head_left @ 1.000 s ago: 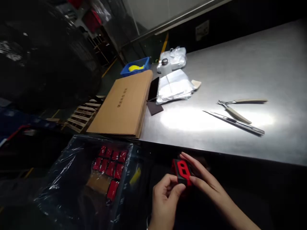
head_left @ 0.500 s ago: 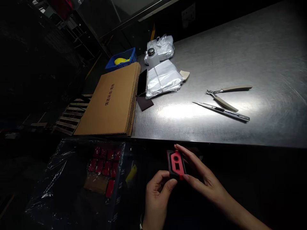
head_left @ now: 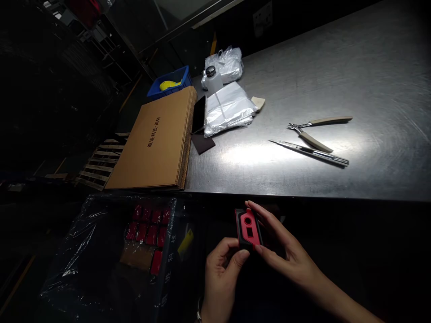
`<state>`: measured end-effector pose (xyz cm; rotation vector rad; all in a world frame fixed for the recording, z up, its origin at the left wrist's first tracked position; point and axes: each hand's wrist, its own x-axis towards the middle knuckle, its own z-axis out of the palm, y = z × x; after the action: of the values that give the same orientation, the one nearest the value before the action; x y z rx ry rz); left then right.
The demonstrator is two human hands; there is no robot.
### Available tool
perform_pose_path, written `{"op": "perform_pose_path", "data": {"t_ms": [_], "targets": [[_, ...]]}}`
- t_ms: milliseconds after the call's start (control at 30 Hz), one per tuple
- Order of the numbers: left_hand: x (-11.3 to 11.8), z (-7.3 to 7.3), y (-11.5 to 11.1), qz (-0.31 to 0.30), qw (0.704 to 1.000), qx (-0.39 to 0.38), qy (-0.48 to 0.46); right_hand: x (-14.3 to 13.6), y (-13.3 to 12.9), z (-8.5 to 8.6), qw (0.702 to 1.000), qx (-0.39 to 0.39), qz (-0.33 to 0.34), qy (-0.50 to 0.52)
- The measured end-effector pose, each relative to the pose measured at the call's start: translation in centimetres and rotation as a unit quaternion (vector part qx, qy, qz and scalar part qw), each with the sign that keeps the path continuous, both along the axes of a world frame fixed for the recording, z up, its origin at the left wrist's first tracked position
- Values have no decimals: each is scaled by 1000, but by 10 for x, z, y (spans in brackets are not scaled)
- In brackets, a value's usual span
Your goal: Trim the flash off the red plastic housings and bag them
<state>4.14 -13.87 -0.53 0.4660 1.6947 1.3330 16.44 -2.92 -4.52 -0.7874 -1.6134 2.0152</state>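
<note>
At the left, a plastic-lined crate (head_left: 171, 253) is holding rows of red parts (head_left: 151, 234), and a stack of flat cardboard (head_left: 138, 150) is lying on the metal table (head_left: 370, 94) beyond it. The left hand (head_left: 220, 269) is pinching the lower left corner of a red-and-black casing (head_left: 249, 228), thumb and fingers nearly closed. The casing is sitting between both hands, just off the table's near edge, its windowed face showing. The right hand (head_left: 284, 244) is spanning its right side, opened only to its length. A craft knife (head_left: 310, 153) and nippers (head_left: 315, 141) are lying farther right. The step seems to be two-handed handling or checking; the next move likely calls for light, even finger pressure.
</note>
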Motion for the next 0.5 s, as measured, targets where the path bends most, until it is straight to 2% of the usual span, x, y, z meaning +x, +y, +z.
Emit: {"op": "perform_pose_path", "data": {"t_ms": [167,500], "targets": [[0,-1,-1,-10,1000,-6,17,-1,-1,-1,1000,4,-4,-2],[-7,-2,-2,-59,989,-24,137,-4,-2,-7,999,31,-18,-30]]}}
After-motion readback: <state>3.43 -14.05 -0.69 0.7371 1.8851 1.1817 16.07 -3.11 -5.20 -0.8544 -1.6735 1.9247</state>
